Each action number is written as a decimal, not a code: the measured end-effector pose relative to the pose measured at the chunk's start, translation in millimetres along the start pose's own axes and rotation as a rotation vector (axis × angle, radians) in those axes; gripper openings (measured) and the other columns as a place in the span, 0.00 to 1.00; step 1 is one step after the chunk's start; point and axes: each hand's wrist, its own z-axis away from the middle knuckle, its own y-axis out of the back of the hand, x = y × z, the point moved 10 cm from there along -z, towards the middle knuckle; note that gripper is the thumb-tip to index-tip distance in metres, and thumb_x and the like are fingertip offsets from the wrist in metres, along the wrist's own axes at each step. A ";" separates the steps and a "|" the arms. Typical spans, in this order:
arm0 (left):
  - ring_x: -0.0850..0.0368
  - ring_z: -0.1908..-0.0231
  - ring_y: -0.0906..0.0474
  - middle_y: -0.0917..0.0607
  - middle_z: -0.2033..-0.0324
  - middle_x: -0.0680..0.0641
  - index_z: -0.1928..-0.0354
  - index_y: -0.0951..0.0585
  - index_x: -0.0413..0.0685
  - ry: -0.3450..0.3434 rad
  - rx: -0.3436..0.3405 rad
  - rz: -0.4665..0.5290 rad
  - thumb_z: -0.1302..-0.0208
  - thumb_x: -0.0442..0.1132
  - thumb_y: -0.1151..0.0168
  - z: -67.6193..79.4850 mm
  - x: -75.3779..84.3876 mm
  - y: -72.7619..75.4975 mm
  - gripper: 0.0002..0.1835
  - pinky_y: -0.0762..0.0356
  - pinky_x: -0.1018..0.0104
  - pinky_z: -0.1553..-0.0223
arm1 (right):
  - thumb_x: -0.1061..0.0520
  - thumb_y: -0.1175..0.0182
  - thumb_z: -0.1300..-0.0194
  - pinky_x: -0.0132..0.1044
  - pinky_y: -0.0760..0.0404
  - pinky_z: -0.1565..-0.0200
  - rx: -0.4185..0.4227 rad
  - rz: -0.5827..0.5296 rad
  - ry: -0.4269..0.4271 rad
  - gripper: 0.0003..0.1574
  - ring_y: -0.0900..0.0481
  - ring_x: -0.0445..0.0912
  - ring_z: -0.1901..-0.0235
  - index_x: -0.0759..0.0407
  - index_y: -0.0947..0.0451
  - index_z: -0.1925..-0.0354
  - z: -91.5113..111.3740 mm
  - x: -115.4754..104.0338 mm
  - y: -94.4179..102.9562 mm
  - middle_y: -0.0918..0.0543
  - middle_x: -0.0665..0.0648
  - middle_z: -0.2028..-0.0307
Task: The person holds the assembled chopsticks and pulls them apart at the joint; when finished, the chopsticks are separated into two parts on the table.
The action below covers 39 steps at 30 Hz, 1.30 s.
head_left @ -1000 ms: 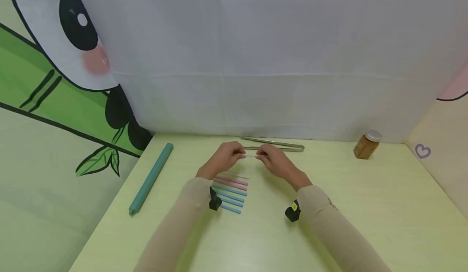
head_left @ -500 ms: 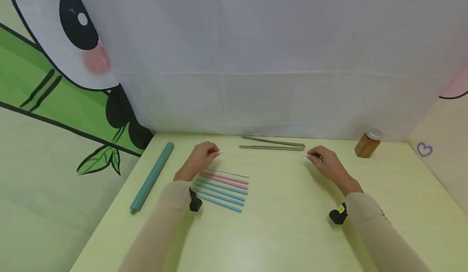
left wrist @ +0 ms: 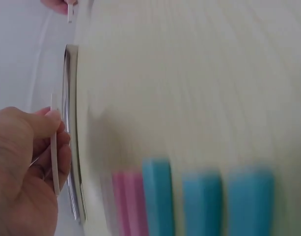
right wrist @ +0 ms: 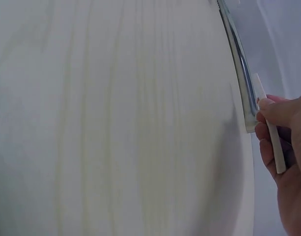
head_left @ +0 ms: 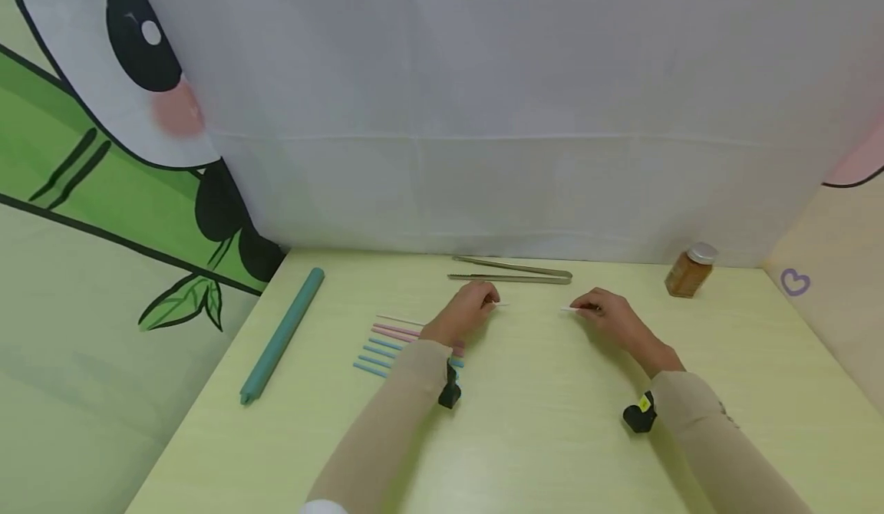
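We take the tongs (head_left: 511,271) at the back of the table (head_left: 539,437) as our landmark; just in front of their left half, our left hand (head_left: 464,313) has its fingers curled and pinches a short white stick (head_left: 499,304), whose tip pokes out to the right; in the left wrist view that stick (left wrist: 54,147) runs along the curled fingers (left wrist: 52,125), held by thumb and forefinger; just in front of the right end of the tongs, our right hand (head_left: 608,316) pinches a second white piece (head_left: 569,309) the same way, tip pointing left toward the other hand; the right wrist view shows this piece (right wrist: 269,125) lying across the bent fingers (right wrist: 275,110); the two hands are apart, the pieces not touching; left of the left hand and nearer us than the tongs lie pink and blue sticks (head_left: 387,343) in a row, partly under the left sleeve (head_left: 397,414).
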 end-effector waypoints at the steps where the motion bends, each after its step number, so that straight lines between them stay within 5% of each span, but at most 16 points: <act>1: 0.56 0.60 0.26 0.21 0.59 0.46 0.56 0.21 0.43 -0.001 -0.005 -0.012 0.30 0.33 0.45 -4.8 3.9 -5.1 0.06 0.26 0.65 0.55 | 0.66 0.43 0.34 0.46 0.21 0.57 0.002 0.003 -0.002 0.09 0.21 0.53 0.59 0.63 0.18 0.57 -0.2 1.7 -0.9 0.19 0.59 0.61; 8: 0.59 0.62 0.26 0.21 0.62 0.49 0.57 0.18 0.46 0.011 -0.043 -0.068 0.31 0.33 0.45 -28.3 16.6 -29.1 0.07 0.27 0.70 0.55 | 0.66 0.41 0.36 0.49 0.21 0.55 0.025 0.017 0.013 0.09 0.20 0.55 0.57 0.63 0.17 0.58 -4.2 5.5 -3.2 0.17 0.61 0.60; 14: 0.58 0.62 0.25 0.21 0.64 0.48 0.60 0.17 0.47 0.072 -0.010 -0.045 0.33 0.32 0.42 -36.4 15.4 -36.7 0.06 0.26 0.70 0.58 | 0.65 0.40 0.36 0.49 0.22 0.55 0.038 0.002 -0.003 0.08 0.20 0.55 0.58 0.63 0.17 0.59 -8.9 10.6 -2.9 0.16 0.61 0.60; 26: 0.55 0.62 0.28 0.23 0.69 0.51 0.67 0.15 0.49 0.119 0.168 0.044 0.36 0.32 0.39 -33.9 19.6 -45.0 0.06 0.28 0.66 0.57 | 0.63 0.37 0.38 0.41 0.23 0.59 0.057 -0.043 -0.037 0.06 0.22 0.47 0.63 0.59 0.16 0.62 -7.2 23.2 -9.4 0.19 0.56 0.64; 39: 0.55 0.62 0.29 0.22 0.66 0.51 0.63 0.14 0.51 0.143 0.184 0.073 0.34 0.35 0.40 -32.1 24.3 -52.4 0.06 0.31 0.61 0.52 | 0.60 0.36 0.38 0.44 0.23 0.56 0.068 -0.055 -0.046 0.08 0.22 0.49 0.60 0.55 0.14 0.60 -0.9 30.5 -8.6 0.19 0.55 0.62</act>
